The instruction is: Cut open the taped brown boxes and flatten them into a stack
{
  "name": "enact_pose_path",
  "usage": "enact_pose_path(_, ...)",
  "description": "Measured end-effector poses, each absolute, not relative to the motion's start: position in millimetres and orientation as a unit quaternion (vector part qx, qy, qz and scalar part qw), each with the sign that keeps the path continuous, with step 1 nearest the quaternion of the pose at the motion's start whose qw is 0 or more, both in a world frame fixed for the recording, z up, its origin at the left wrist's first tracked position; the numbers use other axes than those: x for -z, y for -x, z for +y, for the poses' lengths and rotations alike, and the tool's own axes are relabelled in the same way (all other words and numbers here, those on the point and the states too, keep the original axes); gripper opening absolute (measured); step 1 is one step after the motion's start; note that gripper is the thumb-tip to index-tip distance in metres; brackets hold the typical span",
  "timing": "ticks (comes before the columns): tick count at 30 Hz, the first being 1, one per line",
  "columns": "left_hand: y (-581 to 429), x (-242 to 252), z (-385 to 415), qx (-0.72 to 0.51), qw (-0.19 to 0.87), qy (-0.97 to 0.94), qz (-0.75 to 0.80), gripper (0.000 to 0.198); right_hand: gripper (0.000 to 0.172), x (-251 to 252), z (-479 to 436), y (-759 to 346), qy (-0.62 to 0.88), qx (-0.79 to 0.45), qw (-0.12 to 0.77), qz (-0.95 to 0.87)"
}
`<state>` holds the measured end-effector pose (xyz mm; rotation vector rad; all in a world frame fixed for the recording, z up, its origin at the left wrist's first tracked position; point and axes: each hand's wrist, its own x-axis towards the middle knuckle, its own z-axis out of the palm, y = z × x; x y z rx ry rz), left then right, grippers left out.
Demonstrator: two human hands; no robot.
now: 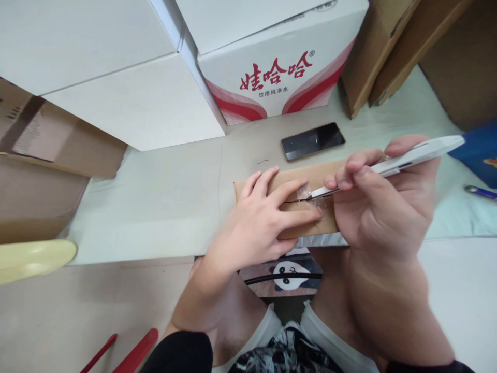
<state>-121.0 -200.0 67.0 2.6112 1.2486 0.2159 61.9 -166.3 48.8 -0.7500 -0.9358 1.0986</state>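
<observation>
A small brown cardboard parcel (306,176) lies on the pale floor mat in front of me. My left hand (264,223) rests flat on its top, fingers stretched out and pressing it down. My right hand (384,202) is closed round a white utility knife (411,155), whose blade tip (316,194) sits in the taped seam between the flaps, right beside my left fingertips. Clear tape glints at the cut. The near edge of the parcel is hidden by both hands.
A black phone (312,140) lies just beyond the parcel. White cartons (128,98) and a red-printed water carton (279,67) stand behind. Brown boxes (42,155) flank left and right. A blue bag (479,150), a pen (481,192), a yellow object (34,256) lie nearby.
</observation>
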Motion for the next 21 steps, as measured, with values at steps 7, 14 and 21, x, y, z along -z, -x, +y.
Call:
enact_pose_path(7, 119.5, -67.6, -199.6, -0.076, 0.124, -0.890, 0.431, 0.060, 0.025, -54.9, -172.2, -56.3, 0.330, -0.483, 0.669, -0.458)
enact_pose_path(14, 120.6, -67.0, -199.8, -0.072, 0.122, -0.892, 0.429, 0.058, 0.026, -55.3, -168.1, -58.2, 0.346, -0.444, 0.709, -0.424)
enact_pose_path(21, 120.7, -66.8, -199.6, -0.073, 0.122, -0.892, 0.429, 0.059, 0.023, -54.7, -167.6, -52.5, 0.371, -0.403, 0.711, -0.441)
